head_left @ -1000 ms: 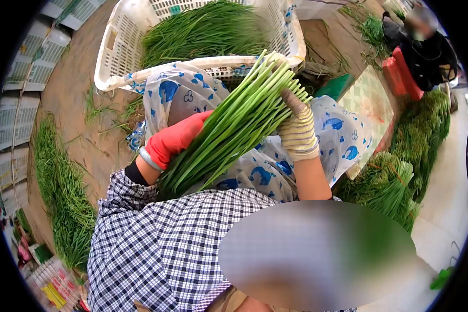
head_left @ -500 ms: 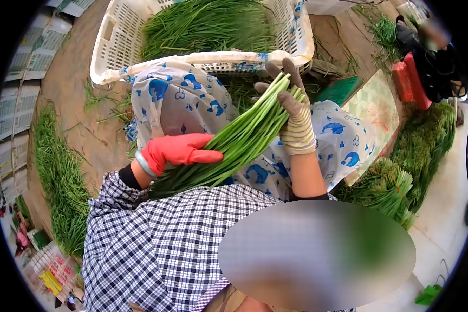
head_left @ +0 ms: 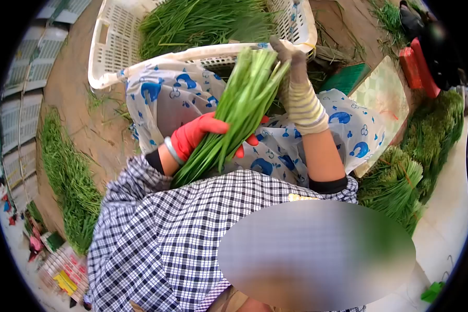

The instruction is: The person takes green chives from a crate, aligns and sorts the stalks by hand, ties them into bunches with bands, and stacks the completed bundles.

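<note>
A bunch of long green chives [head_left: 244,99] slants over my lap, pale stalk ends up near the crate and leaf tips down at my checked shirt. My left hand [head_left: 200,132], in a red glove, is wrapped around its middle, the fingers showing on the far side. At the upper right of the bunch, my right hand [head_left: 295,75] wears a striped glove with dark, dirty fingers. It is stretched upward beside the stalk ends, palm towards them; part of its palm side is hidden.
Ahead stands a white perforated crate [head_left: 106,57] with loose chives [head_left: 203,26] in it. More greens [head_left: 70,177] lie on the floor at left. Tied bundles [head_left: 395,182] are stacked at right, near a pale board [head_left: 385,93]. Patterned plastic [head_left: 156,93] covers my legs.
The bunch has swung more upright and my left hand has moved right and up with it. My right hand has come off its thumb hold to the side of the stalk ends.
</note>
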Tool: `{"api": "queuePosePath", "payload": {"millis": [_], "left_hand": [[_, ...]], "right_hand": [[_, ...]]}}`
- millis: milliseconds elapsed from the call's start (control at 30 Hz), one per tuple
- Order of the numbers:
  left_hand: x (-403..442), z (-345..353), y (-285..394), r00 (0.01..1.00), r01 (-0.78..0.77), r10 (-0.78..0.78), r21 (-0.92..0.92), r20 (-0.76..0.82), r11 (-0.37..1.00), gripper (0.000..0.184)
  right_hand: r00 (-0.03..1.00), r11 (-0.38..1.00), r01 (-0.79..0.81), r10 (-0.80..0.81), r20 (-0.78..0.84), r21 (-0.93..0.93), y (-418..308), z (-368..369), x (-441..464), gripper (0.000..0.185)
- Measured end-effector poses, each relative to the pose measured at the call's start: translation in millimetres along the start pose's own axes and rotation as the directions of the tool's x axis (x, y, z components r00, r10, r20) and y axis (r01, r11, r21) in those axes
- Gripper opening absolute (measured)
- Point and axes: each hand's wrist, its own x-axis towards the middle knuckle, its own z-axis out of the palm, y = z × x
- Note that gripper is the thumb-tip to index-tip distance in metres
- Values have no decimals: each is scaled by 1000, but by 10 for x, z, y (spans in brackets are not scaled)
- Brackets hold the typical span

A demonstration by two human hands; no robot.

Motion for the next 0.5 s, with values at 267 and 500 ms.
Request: {"api": "queuePosePath", "payload": {"millis": [267,500], "left_hand": [[-72,-119,-272,966,-163,218,-326,137,931,96],[-75,22,-374,973,-175,216,-355,80,918,92]], "right_hand": [[934,966,-255,237,-267,-34,225,134,-183,58],[963,860,-228,269,26,-456,7,324,-444,43]]}}
